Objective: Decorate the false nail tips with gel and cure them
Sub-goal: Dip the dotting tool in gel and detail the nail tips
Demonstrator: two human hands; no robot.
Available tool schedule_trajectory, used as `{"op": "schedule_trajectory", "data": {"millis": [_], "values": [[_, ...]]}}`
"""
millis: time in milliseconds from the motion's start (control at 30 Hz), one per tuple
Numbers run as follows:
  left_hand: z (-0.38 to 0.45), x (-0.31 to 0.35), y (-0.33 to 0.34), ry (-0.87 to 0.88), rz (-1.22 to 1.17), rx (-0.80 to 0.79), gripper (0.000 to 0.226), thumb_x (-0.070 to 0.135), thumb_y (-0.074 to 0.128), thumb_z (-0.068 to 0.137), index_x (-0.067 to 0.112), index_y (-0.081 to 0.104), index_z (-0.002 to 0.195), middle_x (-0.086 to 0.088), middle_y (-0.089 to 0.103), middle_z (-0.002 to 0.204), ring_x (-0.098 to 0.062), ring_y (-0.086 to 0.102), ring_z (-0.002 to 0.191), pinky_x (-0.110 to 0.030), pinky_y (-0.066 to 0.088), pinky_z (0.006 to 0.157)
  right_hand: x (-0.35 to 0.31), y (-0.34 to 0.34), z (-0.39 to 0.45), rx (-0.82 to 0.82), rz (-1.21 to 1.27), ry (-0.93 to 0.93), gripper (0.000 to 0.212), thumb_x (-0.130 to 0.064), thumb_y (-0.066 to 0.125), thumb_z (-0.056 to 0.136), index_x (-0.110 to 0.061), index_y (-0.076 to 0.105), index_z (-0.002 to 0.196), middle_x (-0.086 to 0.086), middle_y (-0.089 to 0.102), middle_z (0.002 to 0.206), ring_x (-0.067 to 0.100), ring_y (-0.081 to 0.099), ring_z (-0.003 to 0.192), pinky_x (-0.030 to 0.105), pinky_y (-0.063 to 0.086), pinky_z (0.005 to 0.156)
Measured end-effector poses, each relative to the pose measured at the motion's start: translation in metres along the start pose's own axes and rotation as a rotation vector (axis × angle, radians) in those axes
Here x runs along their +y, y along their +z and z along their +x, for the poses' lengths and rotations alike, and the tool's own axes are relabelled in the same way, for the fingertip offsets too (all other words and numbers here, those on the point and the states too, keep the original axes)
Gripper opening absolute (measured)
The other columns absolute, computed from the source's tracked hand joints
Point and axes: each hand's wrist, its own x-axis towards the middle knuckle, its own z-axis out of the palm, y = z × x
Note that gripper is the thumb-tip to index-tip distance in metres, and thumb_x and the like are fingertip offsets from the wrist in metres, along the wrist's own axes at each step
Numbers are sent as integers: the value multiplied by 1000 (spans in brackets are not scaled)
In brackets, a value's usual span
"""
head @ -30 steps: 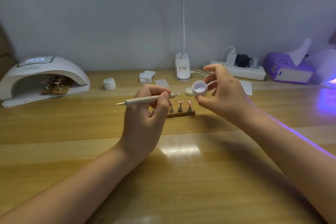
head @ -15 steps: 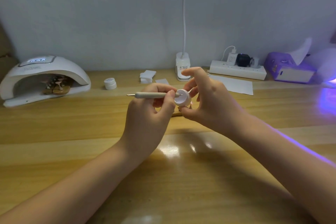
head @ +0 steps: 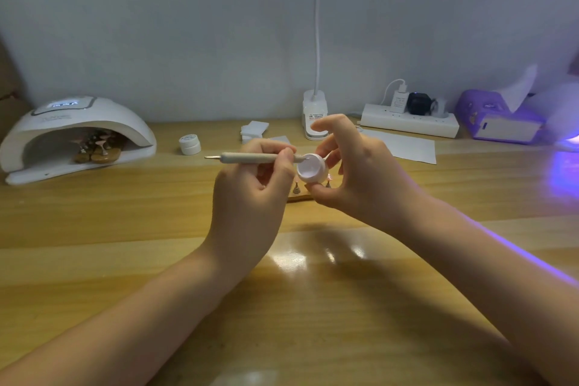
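With the right hand (head: 360, 178) pinching the tilted gel pot (head: 311, 170), the left hand (head: 250, 194), gripping the dotting tool (head: 250, 158), should lift only a small bead onto its tip.

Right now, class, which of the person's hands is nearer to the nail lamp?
Left. The left hand holds the dotting tool mid-table, right of the nail lamp; the right hand sits farther right.

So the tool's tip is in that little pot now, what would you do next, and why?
Probably lift the dotting tool out of the tilted gel pot and carry its loaded tip down to the nail tips on the wooden stand just below, since the left hand has it dipped in gel already.
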Motion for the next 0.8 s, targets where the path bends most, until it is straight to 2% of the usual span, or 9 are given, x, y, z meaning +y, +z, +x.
{"op": "schedule_trajectory", "data": {"millis": [100, 200, 333, 467, 600, 800], "values": [[4, 1, -3, -142, -187, 50, 14, 24, 56, 96, 22, 69, 91, 3, 67, 70, -8, 62, 67, -18, 50, 61, 0, 0, 1, 9, 53, 43, 70, -26, 81, 74, -16, 40, 130, -4, 59, 97, 11, 58, 79, 23, 55, 69], [9, -1, -5, -314, -364, 115, 19, 24, 57, 97, 20, 72, 87, 5, 67, 69, -9, 59, 69, -22, 49, 65, -2, -1, 2, 22, 138, 109, 73, -32, 84, 71, -18, 41, 128, -7, 59, 95, 7, 61, 76, 18, 54, 69], [13, 0, -5, -454, -504, 161, 28, 29, 59, 95, 21, 76, 75, 4, 67, 68, -8, 58, 66, -23, 47, 64, -3, -3, 4, 41, 215, 162, 75, -34, 85, 68, -19, 42, 127, -11, 58, 90, 4, 62, 76, 14, 53, 68], [13, 4, -5, -520, -556, 159, 36, 33, 59, 94, 28, 76, 62, 6, 66, 64, -6, 58, 61, -22, 47, 62, -4, -3, 4, 38, 244, 178, 76, -34, 86, 66, -18, 43, 126, -16, 55, 86, 1, 61, 73, 9, 52, 66], [14, 6, -4, -568, -610, 174, 39, 32, 59, 95, 25, 76, 60, 6, 65, 63, -5, 57, 58, -21, 47, 59, -4, -3, 4, 55, 265, 187, 75, -35, 86, 64, -19, 44, 124, -15, 58, 86, 0, 62, 74, 11, 53, 66], [15, 0, -5, -563, -672, 154, 25, 25, 56, 96, 17, 72, 78, 2, 68, 67, -7, 60, 61, -19, 50, 59, 2, -6, 5, 89, 272, 243, 72, -37, 86, 65, -19, 44, 122, -16, 58, 83, -7, 59, 81, 11, 52, 65]]}}
